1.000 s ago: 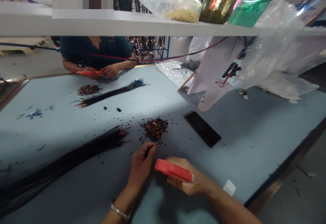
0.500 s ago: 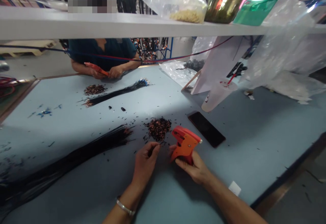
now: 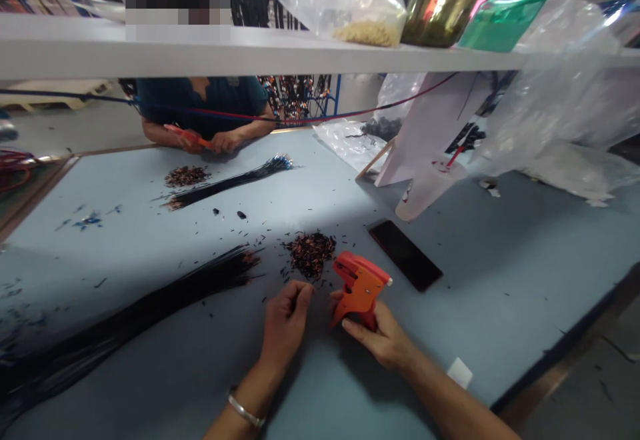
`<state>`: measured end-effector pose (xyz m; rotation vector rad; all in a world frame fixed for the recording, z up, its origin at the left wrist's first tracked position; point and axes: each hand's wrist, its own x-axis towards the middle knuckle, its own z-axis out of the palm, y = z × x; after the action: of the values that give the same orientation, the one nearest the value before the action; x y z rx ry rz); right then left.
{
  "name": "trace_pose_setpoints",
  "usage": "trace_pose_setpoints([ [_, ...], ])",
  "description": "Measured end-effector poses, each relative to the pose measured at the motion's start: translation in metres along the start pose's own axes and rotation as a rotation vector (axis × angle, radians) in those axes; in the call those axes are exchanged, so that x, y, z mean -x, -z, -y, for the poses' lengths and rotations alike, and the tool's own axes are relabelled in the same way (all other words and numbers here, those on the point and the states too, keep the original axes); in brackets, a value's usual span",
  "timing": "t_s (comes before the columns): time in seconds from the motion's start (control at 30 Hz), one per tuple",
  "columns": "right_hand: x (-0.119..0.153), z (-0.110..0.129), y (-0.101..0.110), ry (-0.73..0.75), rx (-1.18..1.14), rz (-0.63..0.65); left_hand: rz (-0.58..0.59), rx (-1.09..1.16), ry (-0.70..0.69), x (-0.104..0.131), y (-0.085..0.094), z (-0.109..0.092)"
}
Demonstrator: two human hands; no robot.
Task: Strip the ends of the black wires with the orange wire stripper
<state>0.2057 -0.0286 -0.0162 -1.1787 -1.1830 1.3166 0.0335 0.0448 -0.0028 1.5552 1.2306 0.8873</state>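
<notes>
My right hand (image 3: 383,333) is wrapped round the grips of a red and orange wire stripper (image 3: 364,285), its jaws pointing up and left. My left hand (image 3: 287,317) is closed in a pinch just left of the tool; whatever sits between thumb and forefinger is too small to make out. Beyond both hands lies a pile of short black and copper-coloured scraps (image 3: 311,255). To the left a long bundle of thin black wires (image 3: 165,303) stretches across the table, its copper-coloured ends near the pile.
A phone (image 3: 406,255) and a plastic cup with a red straw (image 3: 430,187) are on the right. Across the table a co-worker's hands (image 3: 225,141) hold a similar tool by another wire bundle (image 3: 230,182). A white shelf (image 3: 250,57) crosses overhead.
My right hand has shifted slightly left and down with the wire stripper. The left hand has barely moved.
</notes>
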Motion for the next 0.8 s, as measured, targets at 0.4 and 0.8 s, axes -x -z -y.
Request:
trace_pose_setpoints([
  [0.4,-0.008,0.012,0.001,-0.017,-0.445,-0.087,-0.099,0.092,0.03,-0.002,-0.001,0.004],
  [0.8,-0.007,0.005,0.001,-0.003,-0.467,-0.066,-0.045,0.117,0.084,-0.001,-0.001,0.003],
])
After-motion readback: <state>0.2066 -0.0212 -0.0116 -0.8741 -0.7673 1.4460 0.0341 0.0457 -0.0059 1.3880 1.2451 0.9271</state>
